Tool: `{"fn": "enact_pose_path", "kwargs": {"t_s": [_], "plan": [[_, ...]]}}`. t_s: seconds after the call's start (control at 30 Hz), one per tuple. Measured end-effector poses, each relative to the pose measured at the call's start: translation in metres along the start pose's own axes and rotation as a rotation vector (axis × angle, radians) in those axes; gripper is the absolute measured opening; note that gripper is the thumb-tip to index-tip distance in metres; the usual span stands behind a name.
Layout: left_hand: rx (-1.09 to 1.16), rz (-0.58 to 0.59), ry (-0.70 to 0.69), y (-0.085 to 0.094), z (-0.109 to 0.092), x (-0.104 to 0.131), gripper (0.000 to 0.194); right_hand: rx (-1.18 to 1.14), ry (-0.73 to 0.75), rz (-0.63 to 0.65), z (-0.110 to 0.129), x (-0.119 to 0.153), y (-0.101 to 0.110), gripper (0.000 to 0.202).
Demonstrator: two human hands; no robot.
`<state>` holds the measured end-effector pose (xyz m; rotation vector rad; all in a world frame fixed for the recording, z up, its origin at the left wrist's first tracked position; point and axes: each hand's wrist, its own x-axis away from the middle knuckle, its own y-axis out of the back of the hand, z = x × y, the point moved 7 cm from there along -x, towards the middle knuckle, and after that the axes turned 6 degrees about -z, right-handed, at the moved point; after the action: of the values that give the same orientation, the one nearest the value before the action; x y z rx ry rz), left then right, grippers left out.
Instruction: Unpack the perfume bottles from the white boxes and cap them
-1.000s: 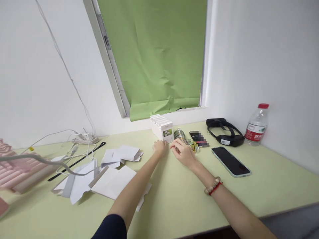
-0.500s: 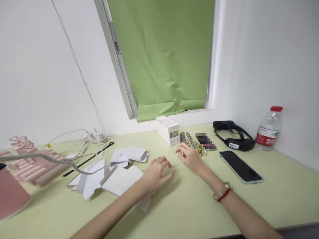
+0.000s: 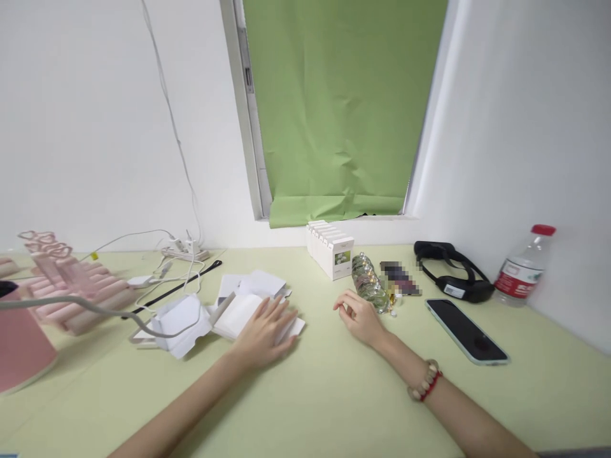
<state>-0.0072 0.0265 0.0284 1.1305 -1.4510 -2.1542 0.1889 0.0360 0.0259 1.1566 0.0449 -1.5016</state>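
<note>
My left hand (image 3: 265,334) lies palm down with its fingers spread on a white unfolded carton (image 3: 235,318), at the right side of a loose heap of white cartons (image 3: 184,324). My right hand (image 3: 359,318) is on or just above the table, its fingers loosely curled in. I see nothing between them, though the palm is hidden. Just beyond this hand is a row of small clear glass bottles (image 3: 368,283). Small gold and white pieces (image 3: 394,302) lie at their near end. A row of upright white boxes (image 3: 331,248) stands behind, with a green picture on the front one.
A phone (image 3: 468,331), a black headset (image 3: 453,270) and a water bottle (image 3: 522,267) are on the right. At the left are a pink rack (image 3: 79,286), a pink container (image 3: 21,343), a black strap (image 3: 184,289) and white cables with a power strip (image 3: 186,251).
My left hand has moved left and come down flat on the cartons, which are pushed closer together. My right hand is lower and stays curled. The view has shifted slightly.
</note>
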Motion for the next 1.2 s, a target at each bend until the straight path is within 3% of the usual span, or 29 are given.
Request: {"fn": "enact_pose_path", "kwargs": {"t_s": [0.17,0.27,0.33,0.43,0.5,0.57,0.67,0.87,0.97,1.07,1.2], "plan": [[-0.103,-0.076,0.146,-0.034,0.038,-0.034,0.036,0.072,0.037,-0.024,-0.003,-0.002,-0.001,0.016],[-0.146,-0.137,0.297,-0.042,0.037,-0.05,0.042,0.129,0.141,-0.079,0.005,-0.004,0.002,0.016],[-0.073,-0.143,0.27,-0.043,0.014,-0.057,0.044,0.175,0.235,-0.174,0.011,-0.005,0.01,0.015],[0.114,-0.121,0.068,-0.034,-0.04,-0.058,0.039,0.256,0.333,-0.347,0.014,-0.005,0.031,0.011],[0.266,-0.065,-0.087,-0.027,-0.074,-0.052,0.038,0.311,0.313,-0.433,0.007,-0.005,0.045,0.008],[0.366,0.006,-0.163,-0.024,-0.091,-0.045,0.035,0.354,0.213,-0.489,-0.008,-0.006,0.058,0.008],[0.283,0.021,-0.045,-0.029,-0.077,-0.043,0.037,0.346,0.066,-0.529,-0.031,-0.006,0.07,0.007],[0.002,-0.053,0.303,-0.052,0.007,-0.044,0.044,0.304,0.004,-0.479,-0.044,-0.005,0.063,0.007],[-0.038,-0.062,0.369,-0.057,0.03,-0.042,0.041,0.266,0.005,-0.485,-0.041,-0.005,0.061,0.012],[-0.021,-0.092,0.298,-0.052,0.027,-0.046,0.038,0.228,-0.002,-0.476,-0.037,-0.005,0.061,0.014],[0.111,-0.071,0.125,-0.039,-0.007,-0.05,0.035,0.127,0.013,-0.423,-0.029,-0.005,0.06,0.012]]}}
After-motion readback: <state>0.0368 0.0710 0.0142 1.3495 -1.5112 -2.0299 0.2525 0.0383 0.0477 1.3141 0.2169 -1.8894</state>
